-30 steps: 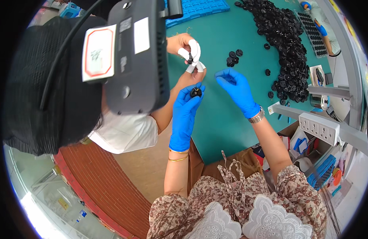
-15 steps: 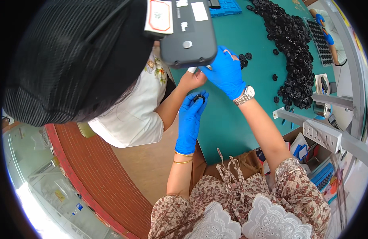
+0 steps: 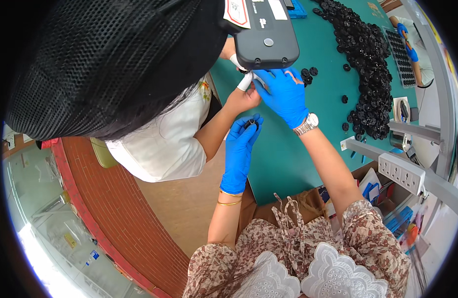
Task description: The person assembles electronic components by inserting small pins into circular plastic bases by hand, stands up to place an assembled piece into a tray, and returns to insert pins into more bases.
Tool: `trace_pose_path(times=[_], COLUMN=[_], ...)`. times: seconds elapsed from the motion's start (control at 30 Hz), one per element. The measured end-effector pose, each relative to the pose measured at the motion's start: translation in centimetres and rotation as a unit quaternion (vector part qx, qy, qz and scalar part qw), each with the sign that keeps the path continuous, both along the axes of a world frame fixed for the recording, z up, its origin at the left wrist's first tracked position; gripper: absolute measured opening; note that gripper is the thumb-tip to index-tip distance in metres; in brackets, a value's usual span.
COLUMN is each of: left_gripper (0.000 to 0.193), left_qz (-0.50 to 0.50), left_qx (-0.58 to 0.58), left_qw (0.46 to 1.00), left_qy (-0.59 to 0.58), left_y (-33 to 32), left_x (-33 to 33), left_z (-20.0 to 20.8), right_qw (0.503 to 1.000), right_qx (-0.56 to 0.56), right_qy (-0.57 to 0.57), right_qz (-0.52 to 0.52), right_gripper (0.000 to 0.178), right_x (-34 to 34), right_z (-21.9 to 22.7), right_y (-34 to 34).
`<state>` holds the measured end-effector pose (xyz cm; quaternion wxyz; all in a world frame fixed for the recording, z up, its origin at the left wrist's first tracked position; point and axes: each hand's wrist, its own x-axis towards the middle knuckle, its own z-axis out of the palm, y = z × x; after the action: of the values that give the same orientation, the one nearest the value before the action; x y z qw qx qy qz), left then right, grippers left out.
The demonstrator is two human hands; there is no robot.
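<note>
My left hand (image 3: 241, 154), in a blue glove, is closed on a small black round part (image 3: 251, 123), pinched between its fingers near the table edge. My right hand (image 3: 284, 97), also blue-gloved and with a watch at the wrist, reaches over the green table. Its fingers are stretched out, the tips close to a co-worker's hand (image 3: 245, 98); whether they touch is unclear. White covers sit on the co-worker's fingers, and a small dark part (image 3: 243, 71) shows between those hands. A few black round parts (image 3: 307, 76) lie just beyond my right hand.
A large heap of black round parts (image 3: 363, 74) runs along the green table (image 3: 283, 169). The co-worker's black cap (image 3: 115, 64) and a dark device (image 3: 266, 47) cover the upper left. A black tray (image 3: 401, 57), another person's gloved hands and a power strip (image 3: 400, 173) are at right.
The co-worker's head and the dark device have shifted right, and more of the white-covered fingers shows. My left hand has moved slightly right with the black part; my right hand has barely moved.
</note>
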<state>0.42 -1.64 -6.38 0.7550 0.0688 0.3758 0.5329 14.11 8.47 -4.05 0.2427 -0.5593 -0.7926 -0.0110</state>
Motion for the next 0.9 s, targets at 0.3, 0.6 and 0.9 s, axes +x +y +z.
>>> trace_pose_path(times=[0.3,0.6,0.9], left_gripper=[0.023,0.022,0.022], left_qz=[-0.008,-0.101,-0.152], left_qx=[-0.015,-0.005,-0.031], left_qw=[0.999,0.985,0.979], left_qy=[0.030,0.140,0.130], left_y=[0.0,-2.9,-5.5], left_x=[-0.5,0.0,2.0], left_z=[0.1,-2.8,-3.7], right_qw=[0.962,0.942,0.943], right_qx=[-0.143,-0.106,-0.111], right_qy=[0.184,0.012,0.005], right_qz=[-0.144,-0.319,-0.314], right_gripper=[0.044,0.043,0.043], right_x=[5.6,15.7,16.1], right_z=[-6.9,-13.2,-13.2], right_y=[-5.2,-16.9,-17.4])
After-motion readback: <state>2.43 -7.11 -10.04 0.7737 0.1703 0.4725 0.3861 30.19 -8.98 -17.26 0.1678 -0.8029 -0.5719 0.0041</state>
